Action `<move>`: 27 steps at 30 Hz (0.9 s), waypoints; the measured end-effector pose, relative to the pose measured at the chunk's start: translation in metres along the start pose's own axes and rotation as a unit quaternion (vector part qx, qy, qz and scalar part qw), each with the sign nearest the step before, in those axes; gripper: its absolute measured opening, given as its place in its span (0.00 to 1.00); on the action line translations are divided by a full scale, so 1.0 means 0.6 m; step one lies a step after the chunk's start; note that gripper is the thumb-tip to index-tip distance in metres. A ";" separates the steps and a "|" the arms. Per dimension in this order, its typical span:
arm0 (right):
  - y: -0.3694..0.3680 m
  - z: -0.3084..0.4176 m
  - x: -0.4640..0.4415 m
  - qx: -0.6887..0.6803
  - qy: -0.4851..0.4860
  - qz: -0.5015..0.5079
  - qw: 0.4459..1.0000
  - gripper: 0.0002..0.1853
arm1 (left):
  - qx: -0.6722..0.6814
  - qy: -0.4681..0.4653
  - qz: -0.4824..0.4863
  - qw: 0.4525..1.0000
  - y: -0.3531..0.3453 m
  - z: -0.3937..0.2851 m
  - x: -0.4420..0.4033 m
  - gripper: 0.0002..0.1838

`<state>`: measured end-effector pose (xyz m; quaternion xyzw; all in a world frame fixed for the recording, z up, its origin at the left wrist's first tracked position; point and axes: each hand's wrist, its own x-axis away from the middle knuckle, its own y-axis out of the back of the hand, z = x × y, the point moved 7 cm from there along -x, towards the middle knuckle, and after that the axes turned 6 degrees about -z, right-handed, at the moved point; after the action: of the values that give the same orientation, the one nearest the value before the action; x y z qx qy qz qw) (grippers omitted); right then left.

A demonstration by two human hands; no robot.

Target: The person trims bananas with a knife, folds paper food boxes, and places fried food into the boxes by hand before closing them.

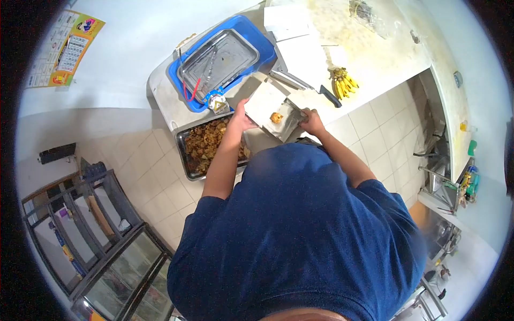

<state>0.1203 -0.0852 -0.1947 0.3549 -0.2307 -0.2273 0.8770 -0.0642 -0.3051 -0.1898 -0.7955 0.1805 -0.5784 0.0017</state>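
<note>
An open white box (264,102), seemingly cardboard, is tilted between my two hands over the counter's near edge. A small browned piece of food (276,117) lies in it. My left hand (244,116) grips the box's left side, thumb up along the edge. On the right side, my right hand (312,123) has its fingers curled round a greyish wall or flap of the box. Just left of and below my left hand is a dark metal tray (184,160) heaped with browned, chopped-looking food (206,140); my left forearm covers part of it.
On the counter (369,53) stand a blue tub (267,53) with a grey tray (230,56) in it, flat white boxes (289,24), a black-handled knife (330,97) and bananas (344,84). Red-handled tongs (191,91) rest at the tub. A glass-fronted cabinet (120,267) stands lower left.
</note>
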 end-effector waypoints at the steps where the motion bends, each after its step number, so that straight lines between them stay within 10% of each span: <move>1: -0.006 -0.008 -0.001 -0.025 -0.014 0.009 1.000 0.29 | 0.002 -0.004 -0.035 0.999 0.012 0.002 -0.011 0.35; 4: -0.014 -0.021 -0.007 -0.126 -0.056 0.025 0.990 0.28 | -0.189 -0.382 -0.240 0.872 0.067 -0.051 -0.031 0.27; 7: -0.018 -0.019 -0.002 -0.117 -0.003 0.000 0.993 0.22 | -0.174 -0.422 -0.242 0.856 0.063 -0.057 -0.012 0.20; 14: 0.006 0.049 0.023 -0.291 -0.093 -0.001 0.952 0.10 | -0.067 -0.366 -0.267 0.889 0.102 -0.053 0.015 0.20; 27: 0.248 0.134 0.044 -0.382 -0.021 -0.145 0.912 0.12 | 0.021 -0.266 -0.017 0.964 0.002 -0.115 0.189 0.41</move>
<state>0.1307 -0.0457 -0.0281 0.0176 -0.0907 -0.4306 0.8978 -0.0977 -0.3252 -0.0629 -0.9235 0.1477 -0.3494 0.0565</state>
